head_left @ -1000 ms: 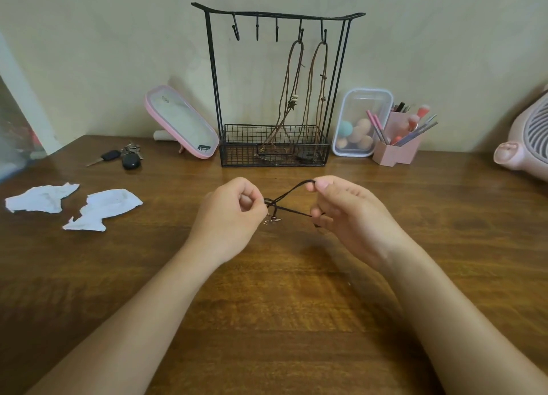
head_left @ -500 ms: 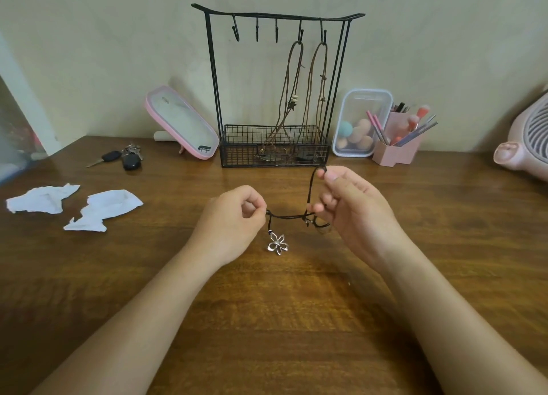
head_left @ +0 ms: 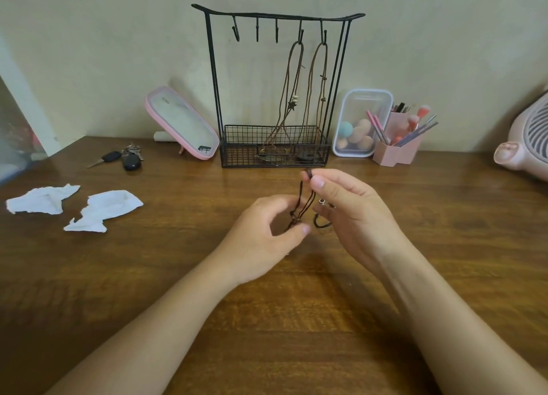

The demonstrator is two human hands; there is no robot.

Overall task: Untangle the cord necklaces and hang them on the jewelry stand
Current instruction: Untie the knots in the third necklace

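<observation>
Two hands work close in over the table [head_left: 267, 350], with one dark cord [head_left: 303, 200] strung between them. The left hand [head_left: 261, 234] has its fingers curled in, and its thumb and forefinger look to be pinching the cord's lower part. The right hand [head_left: 353, 214] sits a little higher. Its thumb and forefinger pinch the top of the loop and hold it upright, while the other fingers curl loosely beside a stray bend of cord and a small silvery pendant [head_left: 324, 202] (too small to make out its shape). The cord is in the air, clear of the table, held at both ends of a short doubled stretch.

I judge this to be the untangling step, not yet the hanging. Strands seem to cross near the left fingertips. The next move likely calls for easing that crossing apart without pulling it tight, then opening the loop wide enough to go over a hook.

Farther back on the left lie tissues [head_left: 100, 208], with keys [head_left: 130, 160] beyond them. Against the wall is the stand [head_left: 215, 83]. Two brown necklaces [head_left: 294, 99] already hang on its two right-hand hooks, their tails falling into the basket [head_left: 237, 154]. The three hooks [head_left: 257, 33] to their left are free. A mirror [head_left: 181, 125] leans on the stand's left, a box [head_left: 361, 110] and brush pot [head_left: 397, 154] stand on its right, and a fan [head_left: 527, 139] sits at the far right edge.
</observation>
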